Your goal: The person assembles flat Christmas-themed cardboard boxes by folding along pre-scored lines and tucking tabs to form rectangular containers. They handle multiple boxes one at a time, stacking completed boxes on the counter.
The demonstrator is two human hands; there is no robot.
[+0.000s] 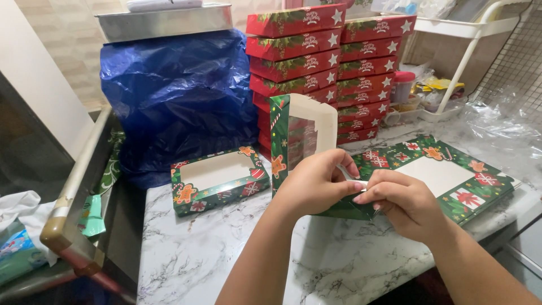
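While the fingers [349, 169] of both hands pinch together on a corner flap, the left hand [316, 183] and right hand [406, 203] hold a half-folded green cardboard window box [299, 133] upright over the white marbled desk [197, 254]. Left of it lies a finished green box [217, 181]; behind it stand stacked red boxes [333, 62].

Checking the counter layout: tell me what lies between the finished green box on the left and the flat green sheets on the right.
In the head view, the half-folded green box stands between the finished green box and the flat green sheets, pinched at its lower edge by the left hand and right hand.
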